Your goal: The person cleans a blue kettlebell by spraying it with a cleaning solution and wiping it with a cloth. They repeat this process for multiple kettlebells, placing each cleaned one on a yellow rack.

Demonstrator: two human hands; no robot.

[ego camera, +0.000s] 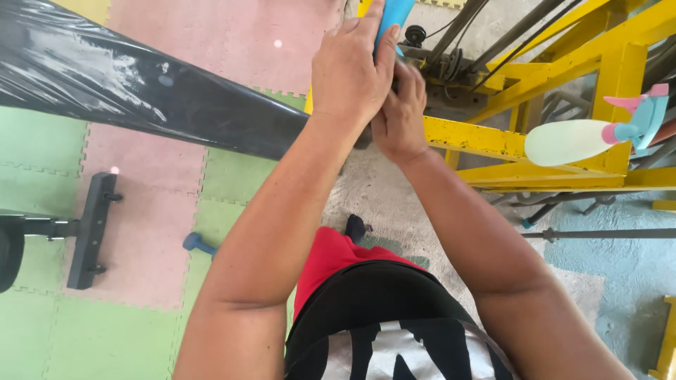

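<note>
My left hand point(350, 74) is wrapped around a light blue cylindrical handle point(394, 14) near the top middle of the head view. Right beside it, my right hand point(399, 112) has its fingers closed against the same spot, next to the end of a long black bar wrapped in glossy plastic point(134, 88). What the right fingers grip is hidden behind the left hand. Both hands touch each other just left of a yellow metal frame point(493, 141).
The yellow frame carries dark cables and a small pulley point(417, 34). A white spray bottle with a pink and teal nozzle point(584, 137) hangs on it at right. Pink and green foam mats point(141, 232) cover the floor. A black bracket point(91, 232) and a small blue dumbbell point(197, 245) lie at left.
</note>
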